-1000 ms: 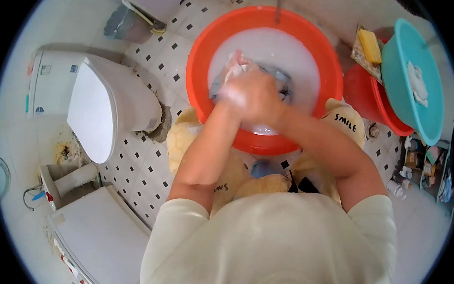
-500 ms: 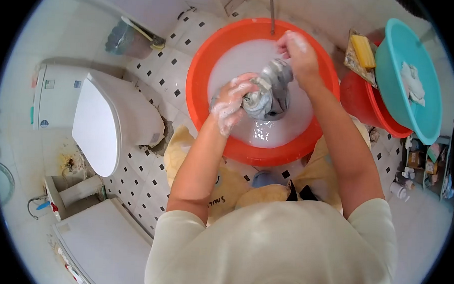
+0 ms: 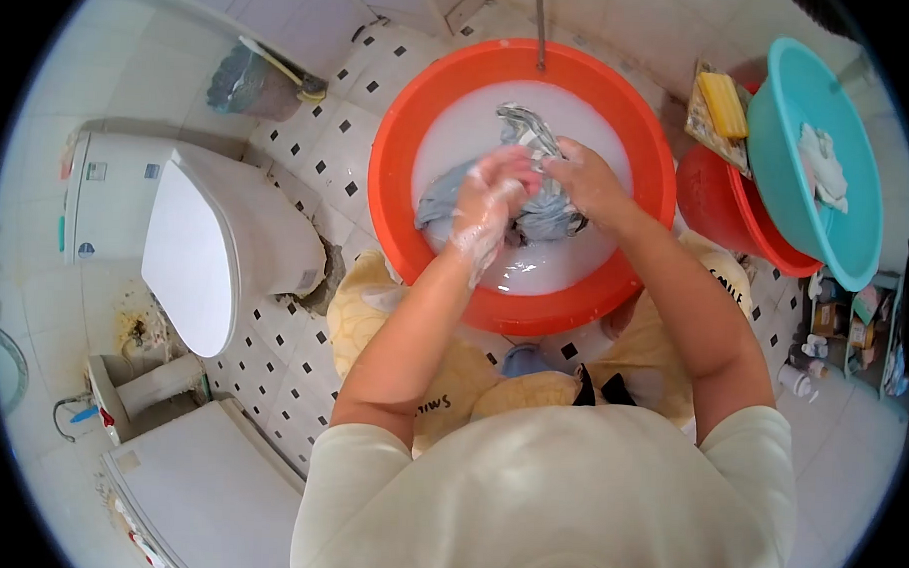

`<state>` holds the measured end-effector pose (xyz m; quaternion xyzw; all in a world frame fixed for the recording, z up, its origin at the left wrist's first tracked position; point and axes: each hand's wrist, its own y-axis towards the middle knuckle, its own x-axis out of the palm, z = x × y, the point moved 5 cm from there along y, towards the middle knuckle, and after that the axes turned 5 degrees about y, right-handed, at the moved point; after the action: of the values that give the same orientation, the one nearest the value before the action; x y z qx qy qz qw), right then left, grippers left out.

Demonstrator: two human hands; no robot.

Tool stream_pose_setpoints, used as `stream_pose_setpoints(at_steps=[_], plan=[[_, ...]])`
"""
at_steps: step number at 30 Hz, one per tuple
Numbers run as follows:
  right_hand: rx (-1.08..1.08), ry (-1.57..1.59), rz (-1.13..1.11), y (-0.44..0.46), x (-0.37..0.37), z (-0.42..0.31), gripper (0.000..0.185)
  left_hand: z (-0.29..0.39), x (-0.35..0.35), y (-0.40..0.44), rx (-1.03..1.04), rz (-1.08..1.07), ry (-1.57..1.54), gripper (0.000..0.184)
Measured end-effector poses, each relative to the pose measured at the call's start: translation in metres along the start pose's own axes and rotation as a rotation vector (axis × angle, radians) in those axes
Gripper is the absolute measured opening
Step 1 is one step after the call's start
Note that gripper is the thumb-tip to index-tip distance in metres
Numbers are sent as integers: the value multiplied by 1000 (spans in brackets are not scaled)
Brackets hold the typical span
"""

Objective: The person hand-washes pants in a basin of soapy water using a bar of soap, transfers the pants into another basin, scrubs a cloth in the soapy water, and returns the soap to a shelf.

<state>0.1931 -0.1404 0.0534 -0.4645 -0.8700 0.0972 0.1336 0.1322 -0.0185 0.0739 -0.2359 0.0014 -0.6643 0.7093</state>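
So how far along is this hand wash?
Looks done: the grey cloth is wet and in the milky water of the orange tub. In hand: the right hand grips it, the sudsy left hand beside it. Left: probably rinsing and wringing. Whether the white cloth in the teal basin is washed, I can't tell.

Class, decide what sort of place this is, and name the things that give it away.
Probably a home bathroom, also used for hand-washing clothes: there is a white toilet, a large orange basin of cloudy water, and a tiled floor.
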Motion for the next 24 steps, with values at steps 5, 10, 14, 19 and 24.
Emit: stream_pose_setpoints(at_steps=[5,10,14,19,24], plan=[[35,123,-232,-20,15,-26,37,13,-21,15,71,276,-46,35],[20,-182,-244,-24,-1,-31,47,18,-8,13,64,248,-138,39],[-5,-164,-232,-24,0,-42,40,22,-8,2,106,336,-281,43],[-359,-284,-108,-23,3,-56,29,23,-11,-1,6,422,-623,47],[-903,-653,-8,-66,88,-79,19,-14,-13,18,-76,153,-332,42]])
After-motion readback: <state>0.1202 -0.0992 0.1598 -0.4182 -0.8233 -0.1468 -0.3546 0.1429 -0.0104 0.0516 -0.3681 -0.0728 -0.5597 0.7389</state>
